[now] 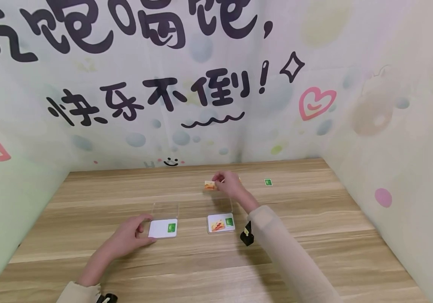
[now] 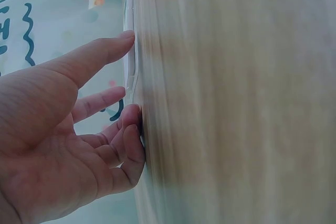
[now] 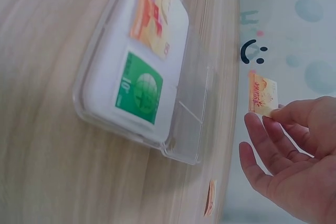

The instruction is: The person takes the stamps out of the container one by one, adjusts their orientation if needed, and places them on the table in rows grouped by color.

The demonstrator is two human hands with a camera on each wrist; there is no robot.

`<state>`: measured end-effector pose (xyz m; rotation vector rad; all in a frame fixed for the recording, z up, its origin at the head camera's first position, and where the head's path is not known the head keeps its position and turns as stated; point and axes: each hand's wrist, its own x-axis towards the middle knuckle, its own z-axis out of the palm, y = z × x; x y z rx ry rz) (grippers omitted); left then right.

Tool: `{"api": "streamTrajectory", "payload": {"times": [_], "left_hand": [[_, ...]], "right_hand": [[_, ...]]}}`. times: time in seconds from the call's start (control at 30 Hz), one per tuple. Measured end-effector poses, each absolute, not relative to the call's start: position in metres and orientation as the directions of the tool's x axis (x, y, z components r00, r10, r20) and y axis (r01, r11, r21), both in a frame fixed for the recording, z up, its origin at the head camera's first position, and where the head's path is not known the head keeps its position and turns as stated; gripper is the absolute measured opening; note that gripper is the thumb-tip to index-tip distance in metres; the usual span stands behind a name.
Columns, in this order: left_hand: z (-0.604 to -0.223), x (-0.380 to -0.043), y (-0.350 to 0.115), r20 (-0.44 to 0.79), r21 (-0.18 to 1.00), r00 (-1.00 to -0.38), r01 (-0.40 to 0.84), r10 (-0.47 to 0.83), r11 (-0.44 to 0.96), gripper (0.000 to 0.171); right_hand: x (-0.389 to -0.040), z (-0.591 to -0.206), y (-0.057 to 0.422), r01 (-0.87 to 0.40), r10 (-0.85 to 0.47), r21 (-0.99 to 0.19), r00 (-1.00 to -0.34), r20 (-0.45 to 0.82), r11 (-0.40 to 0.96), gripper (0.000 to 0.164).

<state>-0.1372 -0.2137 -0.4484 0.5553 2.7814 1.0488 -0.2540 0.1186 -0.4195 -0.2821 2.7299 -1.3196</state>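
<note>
My right hand [image 1: 228, 185] pinches an orange-and-yellow stamp [image 3: 262, 93] by one corner between thumb and fingertips, above the back of the table. My left hand [image 1: 130, 233] holds the left side of an opened clear plastic case [image 1: 163, 234], thumb at its near corner and a finger at its far corner. In that case a green stamp [image 1: 171, 227] lies on the right part of a white insert. A second opened case [image 1: 221, 216] stands to the right, with an orange stamp [image 3: 152, 17] and a green stamp [image 3: 139, 88] side by side on its white insert.
Another green stamp [image 1: 268, 182] lies at the back right of the wooden table [image 1: 216, 261]. One more orange stamp [image 3: 210, 198] lies on the tabletop, mostly behind my right hand in the head view. Both transparent lids [image 1: 165, 209] are folded back. A printed wall cloth [image 1: 209, 143] borders the back.
</note>
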Motion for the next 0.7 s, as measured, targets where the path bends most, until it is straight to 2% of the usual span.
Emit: {"api": "streamTrajectory", "payload": {"times": [0.7], "left_hand": [[-0.448,-0.137,-0.215,0.009,0.661,-0.928,0.284,0.371,0.694,0.057]], "right_hand": [[-0.262,-0.427,0.130,-0.101,-0.197,-0.779,-0.980,-0.029,0.619,0.013]]}}
